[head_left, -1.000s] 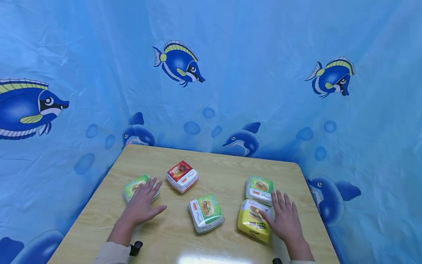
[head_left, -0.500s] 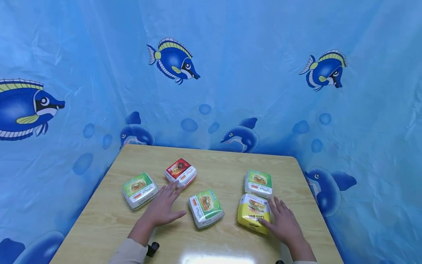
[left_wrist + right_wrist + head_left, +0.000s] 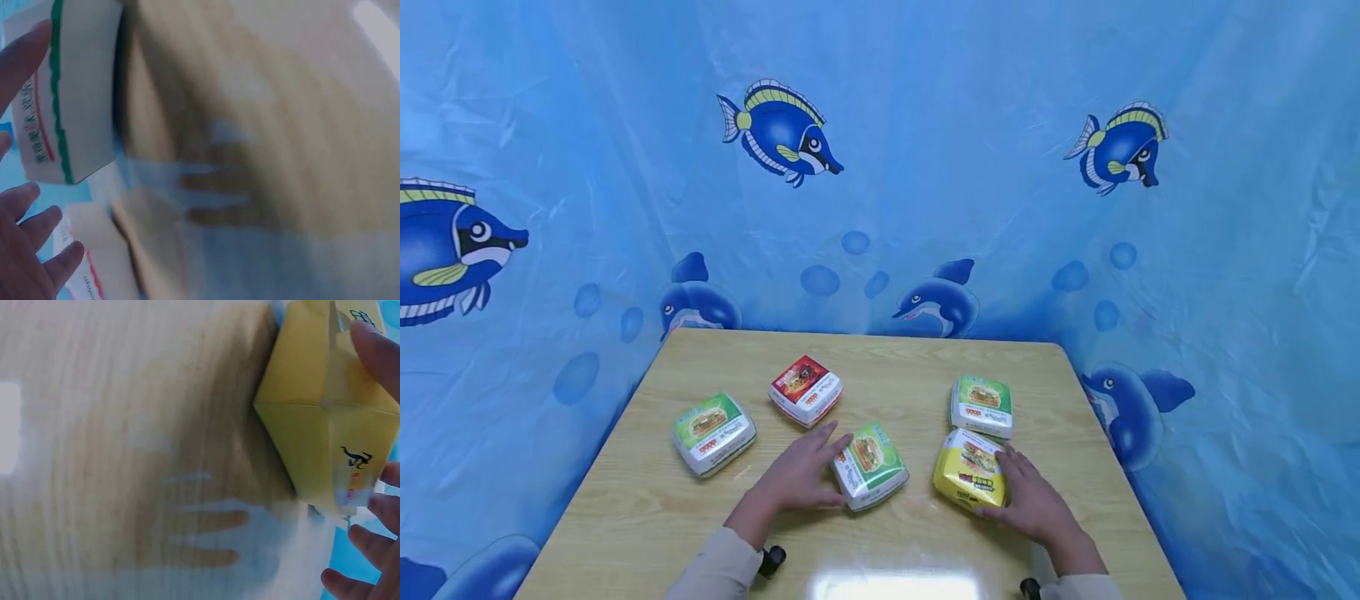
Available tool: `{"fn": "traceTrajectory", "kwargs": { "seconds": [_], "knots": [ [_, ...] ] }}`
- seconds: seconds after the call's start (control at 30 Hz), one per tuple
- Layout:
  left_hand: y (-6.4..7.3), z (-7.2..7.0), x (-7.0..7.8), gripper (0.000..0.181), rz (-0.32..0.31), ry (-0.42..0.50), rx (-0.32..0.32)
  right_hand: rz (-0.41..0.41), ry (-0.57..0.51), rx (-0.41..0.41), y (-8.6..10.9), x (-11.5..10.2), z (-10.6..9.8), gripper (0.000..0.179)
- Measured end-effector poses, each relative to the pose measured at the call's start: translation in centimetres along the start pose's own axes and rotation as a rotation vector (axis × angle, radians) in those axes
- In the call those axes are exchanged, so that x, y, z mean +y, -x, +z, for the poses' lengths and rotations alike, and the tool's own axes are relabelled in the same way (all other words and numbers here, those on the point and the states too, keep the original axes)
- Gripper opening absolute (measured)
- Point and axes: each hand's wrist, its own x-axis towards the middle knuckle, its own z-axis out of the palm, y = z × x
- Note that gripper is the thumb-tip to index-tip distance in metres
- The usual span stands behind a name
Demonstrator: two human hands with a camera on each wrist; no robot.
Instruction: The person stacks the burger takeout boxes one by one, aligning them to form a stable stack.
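Observation:
Beside the left edge of the middle green-and-white burger box point(image 3: 876, 467), my left hand point(image 3: 797, 475) has its fingers spread, fingertips at the upper left and thumb at the near corner. In the left wrist view, its thumb point(image 3: 22, 56) overlaps this box's printed side. My right hand point(image 3: 1033, 500) is at the right side of the yellow burger box point(image 3: 970, 472), fingers by its right edge and thumb along the near edge. The right wrist view has that thumb point(image 3: 375, 350) overlapping the yellow box point(image 3: 300, 362), other fingers apart below. Both boxes sit on the table.
A green-and-white box point(image 3: 715, 437) stands at the left, a red-and-white box point(image 3: 805, 392) behind the middle one. Another green-and-white box point(image 3: 983, 404) stands right behind the yellow one. A blue sea-print sheet point(image 3: 880, 167) surrounds the wooden table point(image 3: 887, 354).
My left hand has moved right, from over the left green box to the middle one. My right hand has come lower around the yellow box's side. The head view has shifted slightly.

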Motion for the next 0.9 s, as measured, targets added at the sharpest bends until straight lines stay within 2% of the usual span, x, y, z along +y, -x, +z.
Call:
{"fn": "traceTrajectory", "kwargs": {
  "seconds": [0.13, 0.33, 0.4, 0.47, 0.63, 0.8, 0.9],
  "knots": [
    [0.5, 1.3, 0.1, 0.101, -0.043, 0.038, -0.042, -0.028, -0.032, 0.035, 0.0, 0.1, 1.5, 0.120],
    [0.9, 1.8, 0.1, 0.092, -0.043, 0.025, 0.030, -0.145, 0.006, 0.185, -0.4, -0.6, 3.0, 0.095],
    [0.9, 1.8, 0.2, 0.089, -0.044, 0.021, 0.050, -0.158, 0.019, 0.218, -0.7, -1.3, 3.2, 0.089],
    [0.8, 1.9, 0.3, 0.085, -0.040, 0.022, 0.067, -0.146, 0.023, 0.197, -1.0, -2.2, 3.3, 0.085],
    [0.7, 2.2, 0.5, 0.078, -0.022, 0.031, 0.123, -0.099, -0.006, 0.066, -1.4, -3.3, 3.1, 0.085],
    [0.1, 2.3, 0.6, 0.074, 0.004, 0.012, 0.222, -0.156, 0.001, 0.067, -2.3, -2.1, 2.3, 0.090],
    [-0.6, 2.1, 0.7, 0.077, 0.019, 0.028, 0.226, -0.170, -0.012, 0.051, -2.8, -0.9, 1.8, 0.099]
  ]
}}
